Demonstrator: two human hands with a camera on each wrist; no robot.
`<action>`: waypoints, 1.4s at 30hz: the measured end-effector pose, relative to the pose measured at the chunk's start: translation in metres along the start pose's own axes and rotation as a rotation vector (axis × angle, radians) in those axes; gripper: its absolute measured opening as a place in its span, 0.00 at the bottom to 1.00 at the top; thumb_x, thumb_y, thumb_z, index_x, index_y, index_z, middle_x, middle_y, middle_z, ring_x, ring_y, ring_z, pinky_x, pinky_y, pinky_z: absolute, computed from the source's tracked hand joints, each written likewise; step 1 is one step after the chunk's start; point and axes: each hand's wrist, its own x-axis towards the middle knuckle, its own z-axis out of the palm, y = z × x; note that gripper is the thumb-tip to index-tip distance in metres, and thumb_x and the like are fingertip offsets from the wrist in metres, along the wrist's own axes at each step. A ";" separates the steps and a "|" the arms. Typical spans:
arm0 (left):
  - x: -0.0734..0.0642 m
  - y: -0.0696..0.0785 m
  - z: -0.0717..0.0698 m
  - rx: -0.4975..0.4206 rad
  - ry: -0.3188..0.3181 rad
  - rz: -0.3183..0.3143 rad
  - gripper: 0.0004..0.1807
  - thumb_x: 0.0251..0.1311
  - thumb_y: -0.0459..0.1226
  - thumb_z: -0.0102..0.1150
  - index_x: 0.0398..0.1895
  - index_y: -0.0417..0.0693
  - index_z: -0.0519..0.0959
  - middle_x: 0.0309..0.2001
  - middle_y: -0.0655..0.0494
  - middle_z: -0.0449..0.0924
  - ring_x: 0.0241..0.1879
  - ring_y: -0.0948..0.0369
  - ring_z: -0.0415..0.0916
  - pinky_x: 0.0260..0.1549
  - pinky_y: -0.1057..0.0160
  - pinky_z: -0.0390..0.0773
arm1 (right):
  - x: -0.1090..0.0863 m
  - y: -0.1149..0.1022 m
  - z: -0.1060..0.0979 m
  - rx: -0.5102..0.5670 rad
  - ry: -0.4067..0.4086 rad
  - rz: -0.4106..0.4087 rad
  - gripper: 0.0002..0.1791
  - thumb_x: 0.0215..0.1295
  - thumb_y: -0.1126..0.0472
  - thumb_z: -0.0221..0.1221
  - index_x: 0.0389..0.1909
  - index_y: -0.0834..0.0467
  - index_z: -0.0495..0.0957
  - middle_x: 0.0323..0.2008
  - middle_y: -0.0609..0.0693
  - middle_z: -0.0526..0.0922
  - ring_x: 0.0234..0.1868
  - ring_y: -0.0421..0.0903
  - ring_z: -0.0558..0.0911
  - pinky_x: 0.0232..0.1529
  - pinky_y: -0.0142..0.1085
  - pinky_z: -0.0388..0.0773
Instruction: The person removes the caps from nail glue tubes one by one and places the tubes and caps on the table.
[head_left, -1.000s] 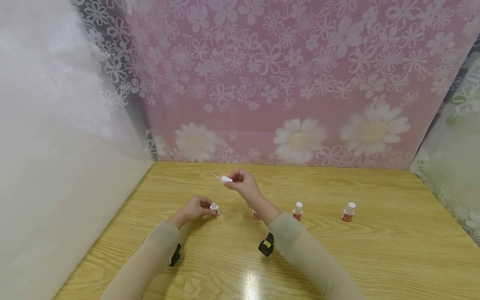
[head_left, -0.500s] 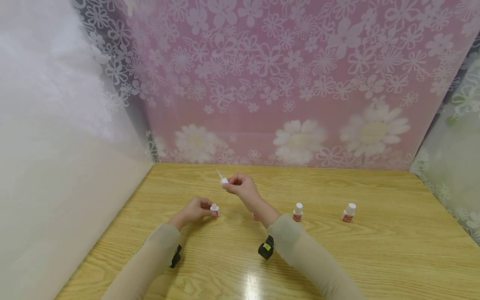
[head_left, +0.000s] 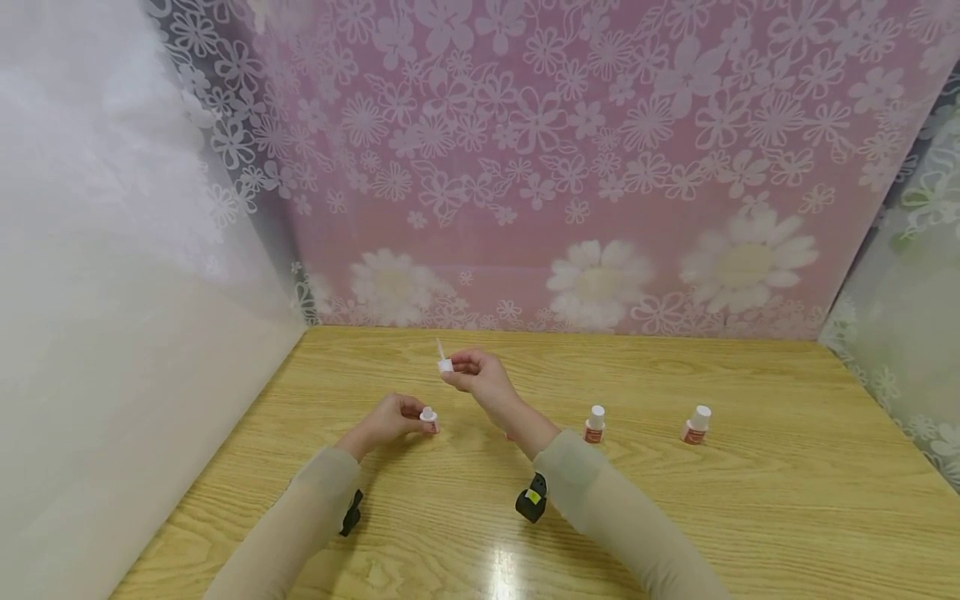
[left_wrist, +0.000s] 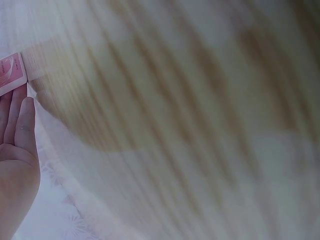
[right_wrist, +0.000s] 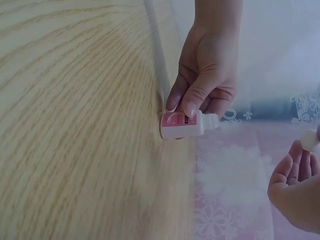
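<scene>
My left hand [head_left: 390, 419] pinches a small white bottle [head_left: 429, 420] with a pink label, upright on the table. In the right wrist view the bottle [right_wrist: 181, 125] has a bare threaded neck, its cap off, with thumb and fingers around its body. Above and beyond it, my right hand [head_left: 483, 379] holds the white brush cap [head_left: 446, 366] between thumb and fingers. The cap's thin stem points upward, apart from the bottle. Only the label corner of the bottle [left_wrist: 11, 74] shows at the edge of the left wrist view.
Two more capped white bottles with red labels stand to the right, a nearer one [head_left: 595, 424] and a farther one [head_left: 697, 425]. Another bottle is mostly hidden behind my right wrist. The wooden table [head_left: 450, 517] meets a pink floral backdrop [head_left: 525, 167] at its back edge.
My right hand has turned the brush cap so its stem swings from pointing left to pointing up, and has shifted slightly left. The left hand and bottle stay put.
</scene>
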 end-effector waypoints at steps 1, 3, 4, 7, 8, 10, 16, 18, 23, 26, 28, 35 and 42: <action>0.000 -0.001 0.000 0.001 0.002 -0.002 0.12 0.52 0.29 0.58 0.38 0.29 0.75 0.34 0.43 0.80 0.36 0.53 0.78 0.41 0.60 0.73 | 0.000 0.000 0.001 -0.004 0.001 0.000 0.15 0.56 0.69 0.58 0.45 0.69 0.72 0.36 0.56 0.77 0.37 0.44 0.76 0.43 0.39 0.72; 0.001 -0.002 -0.001 0.005 0.008 -0.003 0.11 0.52 0.29 0.59 0.38 0.29 0.76 0.33 0.43 0.80 0.36 0.53 0.78 0.40 0.60 0.73 | 0.000 0.001 0.003 -0.021 0.006 0.010 0.15 0.54 0.69 0.59 0.44 0.69 0.73 0.35 0.55 0.77 0.36 0.44 0.76 0.42 0.37 0.73; 0.001 -0.002 -0.001 0.003 0.009 -0.007 0.11 0.52 0.28 0.58 0.38 0.29 0.76 0.34 0.43 0.80 0.36 0.53 0.78 0.41 0.60 0.73 | 0.000 0.002 0.004 -0.037 0.006 0.015 0.15 0.54 0.69 0.60 0.44 0.69 0.74 0.35 0.55 0.77 0.36 0.44 0.76 0.41 0.37 0.73; 0.001 -0.001 -0.001 -0.005 0.011 -0.021 0.11 0.52 0.28 0.58 0.38 0.29 0.76 0.34 0.43 0.80 0.36 0.53 0.78 0.41 0.60 0.73 | 0.000 0.004 0.007 -0.101 -0.001 0.036 0.16 0.53 0.68 0.61 0.43 0.68 0.74 0.35 0.54 0.78 0.36 0.44 0.76 0.40 0.36 0.73; 0.001 0.000 -0.001 -0.005 0.012 -0.023 0.11 0.53 0.28 0.58 0.39 0.29 0.76 0.34 0.43 0.80 0.36 0.53 0.78 0.41 0.59 0.73 | 0.000 0.005 0.008 -0.124 -0.005 0.047 0.15 0.53 0.67 0.61 0.42 0.68 0.74 0.35 0.54 0.78 0.36 0.44 0.76 0.40 0.36 0.73; -0.001 0.004 -0.001 0.005 0.009 -0.026 0.10 0.53 0.27 0.57 0.39 0.29 0.76 0.34 0.42 0.80 0.37 0.52 0.77 0.41 0.59 0.73 | 0.000 0.008 0.009 -0.156 -0.017 0.056 0.15 0.53 0.67 0.61 0.42 0.68 0.74 0.35 0.54 0.78 0.37 0.44 0.75 0.41 0.37 0.73; -0.009 0.026 0.002 0.036 -0.006 -0.013 0.10 0.54 0.25 0.55 0.39 0.26 0.75 0.34 0.39 0.79 0.37 0.48 0.77 0.42 0.57 0.72 | 0.001 0.015 0.010 -0.189 -0.049 0.065 0.15 0.53 0.69 0.61 0.42 0.68 0.73 0.35 0.55 0.77 0.37 0.45 0.76 0.40 0.37 0.73; -0.011 0.029 0.003 0.030 -0.009 -0.004 0.10 0.53 0.25 0.55 0.39 0.26 0.74 0.34 0.39 0.79 0.37 0.48 0.77 0.42 0.57 0.72 | 0.001 0.016 0.010 -0.204 -0.067 0.063 0.15 0.53 0.69 0.60 0.42 0.68 0.72 0.35 0.55 0.77 0.36 0.45 0.76 0.40 0.36 0.73; -0.012 0.030 0.003 0.030 -0.013 0.012 0.10 0.54 0.24 0.55 0.39 0.25 0.74 0.33 0.39 0.79 0.37 0.48 0.77 0.41 0.58 0.73 | -0.010 0.005 0.009 -0.248 -0.106 0.047 0.14 0.54 0.72 0.59 0.41 0.71 0.71 0.35 0.59 0.76 0.35 0.45 0.75 0.38 0.35 0.74; -0.008 0.024 0.003 0.025 -0.017 0.004 0.10 0.54 0.24 0.54 0.39 0.25 0.74 0.34 0.38 0.79 0.38 0.47 0.76 0.42 0.57 0.72 | -0.010 0.008 0.007 -0.296 -0.104 0.045 0.13 0.52 0.72 0.60 0.39 0.69 0.71 0.34 0.57 0.76 0.34 0.45 0.75 0.36 0.35 0.74; -0.005 0.017 0.002 0.015 -0.017 -0.007 0.10 0.54 0.25 0.55 0.39 0.25 0.74 0.34 0.38 0.79 0.38 0.48 0.76 0.42 0.57 0.72 | -0.008 0.014 0.006 -0.331 -0.102 0.042 0.13 0.51 0.72 0.60 0.38 0.68 0.71 0.33 0.56 0.76 0.34 0.45 0.75 0.35 0.33 0.73; 0.001 0.004 0.001 0.005 -0.012 -0.017 0.11 0.53 0.28 0.58 0.39 0.29 0.76 0.34 0.43 0.80 0.37 0.52 0.77 0.41 0.59 0.73 | -0.002 0.033 0.002 -0.405 -0.134 0.025 0.12 0.50 0.69 0.63 0.35 0.65 0.73 0.30 0.51 0.76 0.33 0.43 0.75 0.34 0.33 0.73; 0.002 0.002 0.001 -0.004 0.003 -0.014 0.10 0.52 0.27 0.58 0.38 0.30 0.76 0.34 0.44 0.80 0.36 0.54 0.78 0.39 0.60 0.74 | -0.001 0.042 0.003 -0.517 -0.157 0.028 0.10 0.48 0.67 0.64 0.32 0.62 0.74 0.26 0.48 0.76 0.29 0.41 0.74 0.30 0.32 0.72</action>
